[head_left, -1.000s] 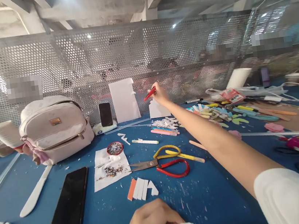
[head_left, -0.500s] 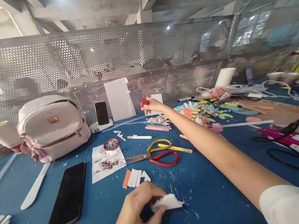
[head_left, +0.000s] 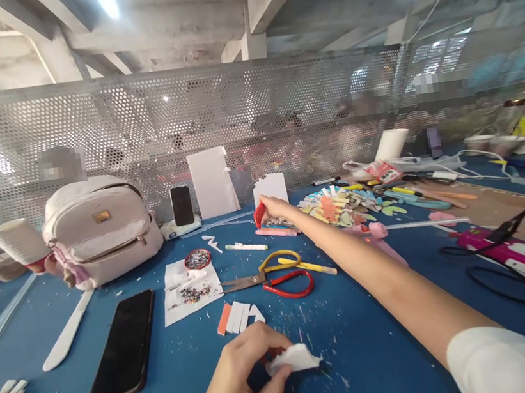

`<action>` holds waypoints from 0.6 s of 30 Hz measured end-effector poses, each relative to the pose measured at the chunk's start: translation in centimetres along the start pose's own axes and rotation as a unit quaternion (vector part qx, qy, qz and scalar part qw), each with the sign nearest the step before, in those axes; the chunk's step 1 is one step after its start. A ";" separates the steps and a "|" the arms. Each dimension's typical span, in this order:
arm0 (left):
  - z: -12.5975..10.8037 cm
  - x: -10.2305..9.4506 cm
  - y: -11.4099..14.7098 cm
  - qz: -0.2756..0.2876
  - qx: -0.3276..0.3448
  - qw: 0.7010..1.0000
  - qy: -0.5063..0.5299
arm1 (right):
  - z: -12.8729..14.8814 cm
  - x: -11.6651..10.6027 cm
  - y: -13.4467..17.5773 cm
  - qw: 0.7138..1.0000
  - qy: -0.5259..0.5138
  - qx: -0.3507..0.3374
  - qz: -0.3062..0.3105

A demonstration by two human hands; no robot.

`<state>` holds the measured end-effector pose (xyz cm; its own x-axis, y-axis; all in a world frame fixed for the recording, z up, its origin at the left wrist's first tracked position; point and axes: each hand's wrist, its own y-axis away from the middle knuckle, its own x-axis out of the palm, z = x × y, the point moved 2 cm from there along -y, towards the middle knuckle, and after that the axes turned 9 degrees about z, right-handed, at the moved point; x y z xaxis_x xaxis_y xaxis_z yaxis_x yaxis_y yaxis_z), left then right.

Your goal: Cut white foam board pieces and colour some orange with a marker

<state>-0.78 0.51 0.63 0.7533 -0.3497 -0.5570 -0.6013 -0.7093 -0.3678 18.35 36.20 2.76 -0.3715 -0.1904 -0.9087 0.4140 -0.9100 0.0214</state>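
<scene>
No legible text — gold plate (head_left: 101, 216), red packet (head_left: 383, 171), both unreadable

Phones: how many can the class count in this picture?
2: the flat phone lies in front of the pale backpack, and the upright phone stands to its right. Others may be hidden.

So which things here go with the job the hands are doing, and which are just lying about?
Seem part of the job:
white piece, held in the left hand
red tool, held in the right hand
perhaps the scissors, though untouched

Probably just lying about:
pale backpack
large black phone
stacked cups
white plastic knife
</scene>
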 end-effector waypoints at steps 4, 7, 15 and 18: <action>0.0 -0.2 -0.2 0.006 -0.005 1.000 0.005 | -0.2 0.1 -0.5 1.000 -0.007 0.000 0.011; -0.2 -0.3 -0.3 0.006 -0.010 1.000 0.007 | -0.3 -0.1 -0.9 0.999 -0.028 -0.007 0.014; -0.2 -0.1 -0.2 0.001 -0.009 1.000 0.004 | -0.6 -0.4 -1.9 0.993 -0.110 -0.016 0.025; -0.2 -0.2 -0.2 0.000 -0.010 1.000 0.004 | -0.8 -0.5 -2.2 0.990 -0.139 -0.015 0.025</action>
<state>-0.75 0.61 1.01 0.7557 -0.3548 -0.5504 -0.5957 -0.7217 -0.3527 18.31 38.59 2.80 -0.5622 -0.3320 -0.7574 0.4603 -0.8865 0.0470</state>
